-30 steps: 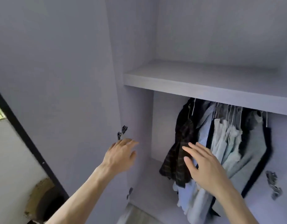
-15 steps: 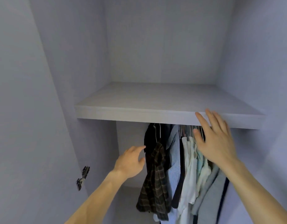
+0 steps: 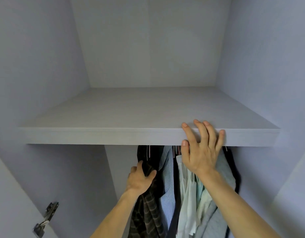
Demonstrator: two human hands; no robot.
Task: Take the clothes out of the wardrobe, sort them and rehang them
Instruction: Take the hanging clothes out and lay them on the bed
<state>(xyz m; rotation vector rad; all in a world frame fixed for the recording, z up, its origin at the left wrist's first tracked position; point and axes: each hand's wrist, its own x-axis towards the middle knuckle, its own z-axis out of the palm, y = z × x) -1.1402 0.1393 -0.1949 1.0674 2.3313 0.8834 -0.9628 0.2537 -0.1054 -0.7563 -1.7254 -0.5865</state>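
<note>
Under the shelf (image 3: 114, 136), the left hand (image 3: 139, 181) has now grabbed the dark checked shirt (image 3: 148, 212) hanging with the other clothes (image 3: 187, 194). The right hand (image 3: 199, 152) stays up, fingers spread wide, by the shelf's edge.

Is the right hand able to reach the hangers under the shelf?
Probably yes. The right hand is spread open at the front edge of the shelf, and the hanger hooks poke out just beneath that edge, beside the thumb, with nothing in between.
</note>
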